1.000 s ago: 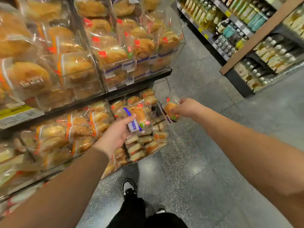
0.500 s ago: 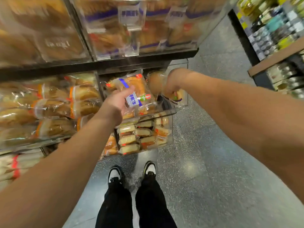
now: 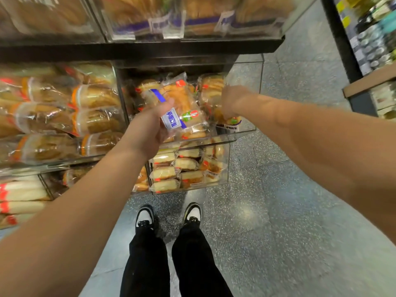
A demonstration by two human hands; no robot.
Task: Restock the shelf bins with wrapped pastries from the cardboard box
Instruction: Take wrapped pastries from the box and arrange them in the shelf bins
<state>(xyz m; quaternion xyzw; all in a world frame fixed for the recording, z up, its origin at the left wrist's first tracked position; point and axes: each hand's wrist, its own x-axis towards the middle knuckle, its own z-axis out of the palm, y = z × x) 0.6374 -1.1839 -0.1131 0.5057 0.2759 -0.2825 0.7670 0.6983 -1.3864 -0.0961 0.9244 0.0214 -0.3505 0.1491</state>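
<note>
The wrapped pastry (image 3: 182,106), with a blue stripe and a white label, is in the left hand (image 3: 150,127). The thumb lies on top of the wrapper and the fingers are curled under it, so the hand grasps it. The pastry is held over the clear shelf bin (image 3: 246,129) on the middle shelf, just above the other packs that lie there.

To the right of this hand, close beside it, the right hand (image 3: 231,101) is inside the same bin. It grips a second wrapped pastry (image 3: 230,121) that hangs below the fingers, near the front wall of the bin.

Below both hands is a lower bin (image 3: 225,168) with small pale cakes in stacks. To the left of the left hand, the neighbour bin (image 3: 64,159) holds long breads with orange bands. Above the hands, the upper shelf (image 3: 150,50) carries more bread, blurred.

Under the arms, the person stands in black trousers and black-and-white shoes (image 3: 145,217) on a speckled grey floor (image 3: 278,211).
</note>
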